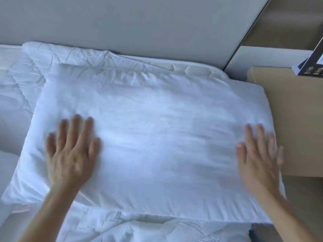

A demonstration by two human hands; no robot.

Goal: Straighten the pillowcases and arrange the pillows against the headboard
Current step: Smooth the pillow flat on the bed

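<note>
Pillow [153, 137] fills centre of frame, lying flat on the bed, long axis left-right, slightly rotated so its right end sits lower in frame. White cotton-type pillowcase, fine horiz. creases across the middle, puckered wrinkles along the upper edge. Rect. shape w/ soft rounded corners; lower-left corner tapers to a flat flap.

Left hand [71, 151] at lower left of frame, palm down flat on the pillow, fingers spread apart, gripping nothing. Right hand [258, 158] at right of frame, also palm down, fingers apart and extended, on the pillow's right end w/ outer fingers at the edge. Both hands motion-blurred, so exact fingertip contact hard to read.

Under the pillow: white quilted duvet [35, 70], crumpled, stitched panels visible upper left and along bottom of frame. Strip of cream quilted mattress [188, 69] shows at upper right of the pillow. Second white pillow [7, 165], edge only, at far left.

Headboard [131, 21] spans top of frame, smooth pale grey panel; pillow's upper edge is near it but not touching. Cardboard box [295, 119], plain brown, matte, just beside the pillow's right end. Dark printed carton [312, 62] leans tilted on top of it, upper right corner.
</note>
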